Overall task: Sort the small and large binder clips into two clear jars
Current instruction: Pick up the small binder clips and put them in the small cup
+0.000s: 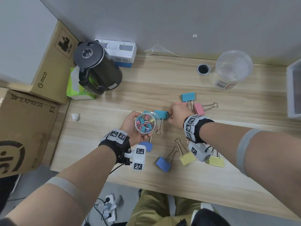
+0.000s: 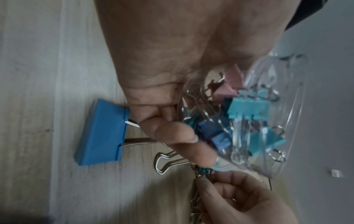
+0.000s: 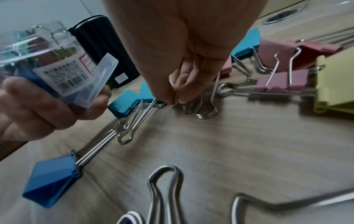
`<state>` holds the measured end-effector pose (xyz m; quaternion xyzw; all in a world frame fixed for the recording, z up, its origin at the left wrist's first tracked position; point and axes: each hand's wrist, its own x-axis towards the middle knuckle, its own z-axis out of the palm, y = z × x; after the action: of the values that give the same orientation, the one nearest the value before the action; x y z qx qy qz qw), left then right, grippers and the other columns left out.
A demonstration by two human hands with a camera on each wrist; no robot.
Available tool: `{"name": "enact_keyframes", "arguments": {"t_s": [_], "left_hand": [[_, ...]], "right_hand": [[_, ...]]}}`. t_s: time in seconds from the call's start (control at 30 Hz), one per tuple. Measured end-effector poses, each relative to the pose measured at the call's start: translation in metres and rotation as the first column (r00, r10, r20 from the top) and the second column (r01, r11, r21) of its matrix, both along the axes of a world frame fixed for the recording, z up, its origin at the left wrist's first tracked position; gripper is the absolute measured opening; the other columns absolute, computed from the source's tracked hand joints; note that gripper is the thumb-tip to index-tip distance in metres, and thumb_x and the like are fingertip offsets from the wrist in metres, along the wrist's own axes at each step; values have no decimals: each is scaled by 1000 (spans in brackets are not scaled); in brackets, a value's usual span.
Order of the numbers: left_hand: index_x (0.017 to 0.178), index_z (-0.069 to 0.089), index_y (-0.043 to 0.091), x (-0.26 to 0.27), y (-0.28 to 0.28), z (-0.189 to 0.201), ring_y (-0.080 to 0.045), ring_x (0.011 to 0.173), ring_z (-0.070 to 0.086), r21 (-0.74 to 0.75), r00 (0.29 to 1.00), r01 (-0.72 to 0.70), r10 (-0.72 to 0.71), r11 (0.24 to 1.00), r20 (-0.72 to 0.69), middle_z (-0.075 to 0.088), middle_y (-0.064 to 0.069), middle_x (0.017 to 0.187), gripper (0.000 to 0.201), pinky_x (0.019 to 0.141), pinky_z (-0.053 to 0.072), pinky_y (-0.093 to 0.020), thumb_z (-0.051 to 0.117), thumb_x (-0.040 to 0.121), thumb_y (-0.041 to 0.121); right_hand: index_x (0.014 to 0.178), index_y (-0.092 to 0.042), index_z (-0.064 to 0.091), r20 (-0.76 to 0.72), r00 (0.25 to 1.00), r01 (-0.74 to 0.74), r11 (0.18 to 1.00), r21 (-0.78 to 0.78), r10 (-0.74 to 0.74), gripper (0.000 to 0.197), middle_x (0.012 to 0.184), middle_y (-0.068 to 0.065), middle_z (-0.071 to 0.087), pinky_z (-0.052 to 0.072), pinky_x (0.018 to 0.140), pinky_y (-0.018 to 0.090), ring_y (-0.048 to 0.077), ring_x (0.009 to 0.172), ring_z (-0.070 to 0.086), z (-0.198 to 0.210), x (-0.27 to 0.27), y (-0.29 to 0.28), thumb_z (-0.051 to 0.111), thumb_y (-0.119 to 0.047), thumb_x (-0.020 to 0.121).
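Note:
My left hand (image 1: 130, 123) grips a small clear jar (image 1: 145, 122) full of small coloured binder clips and tilts it above the wooden table (image 1: 211, 180). Just right of the jar's mouth, my right hand (image 1: 172, 114) pinches a small dark clip (image 2: 202, 171) between thumb and fingertips (image 3: 175, 99). Several large clips lie around: teal (image 1: 188, 97), pink (image 1: 198, 108), teal (image 1: 161, 113), blue (image 1: 163, 163), yellow (image 1: 187, 158), yellow (image 1: 215, 161), and a blue one (image 2: 101, 133) under my left wrist. A large clear jar (image 1: 231, 69) lies empty at the back right.
A black kettle (image 1: 96, 67), a green tissue pack (image 1: 78, 90) and a white box (image 1: 121, 53) stand at the back left. Cardboard boxes (image 1: 27, 121) line the left side. There are a cable hole (image 1: 203, 69), a white bin (image 1: 293, 88) at the right edge and a crumpled paper (image 1: 75, 116).

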<state>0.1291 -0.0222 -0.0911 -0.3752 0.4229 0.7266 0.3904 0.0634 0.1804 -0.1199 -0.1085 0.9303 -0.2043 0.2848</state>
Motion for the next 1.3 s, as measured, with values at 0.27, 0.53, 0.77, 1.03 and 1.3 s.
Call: {"name": "enact_keyframes", "arguments": {"t_s": [0.27,0.53,0.77,1.03,1.3], "left_hand": [[105,68,4,1,-5,-2,-25,57,54,0,1000,-18,18,1000,-2,66,-22,99,50,49,39,-25,42,85,42],[106,67,5,-1,-8,0,-25,55,55,-14,1000,-18,18,1000,17,65,-21,103,51,50,39,-25,41,85,43],[102,69,5,-1,-5,1,-24,57,54,-12,1000,-6,6,1000,20,70,-20,95,50,50,39,-24,40,87,43],[106,67,5,1,-5,0,-25,56,54,-18,1000,-3,3,1000,23,69,-20,97,50,50,40,-25,41,86,42],[112,65,4,3,0,-5,-25,59,54,-32,1000,8,-8,999,8,63,-21,105,53,50,41,-25,41,84,42]], "right_hand": [[118,-12,48,6,999,-43,999,32,43,47,102,9,64,55,78,39,30,89,62,-4,-2,-2,72,-24,79],[107,-12,59,7,997,-71,994,78,71,29,101,8,62,53,77,35,28,92,61,-2,-2,-7,70,-26,84],[97,-14,59,40,997,-71,992,109,67,14,92,7,62,48,69,30,27,83,60,0,4,-8,64,-22,87],[102,-13,63,53,998,-27,998,51,24,18,88,6,60,46,67,28,27,82,60,2,14,-2,64,-21,86],[111,-9,66,16,1000,5,1000,1,-5,28,97,12,66,48,68,29,26,82,59,4,19,5,68,-21,86]]}}
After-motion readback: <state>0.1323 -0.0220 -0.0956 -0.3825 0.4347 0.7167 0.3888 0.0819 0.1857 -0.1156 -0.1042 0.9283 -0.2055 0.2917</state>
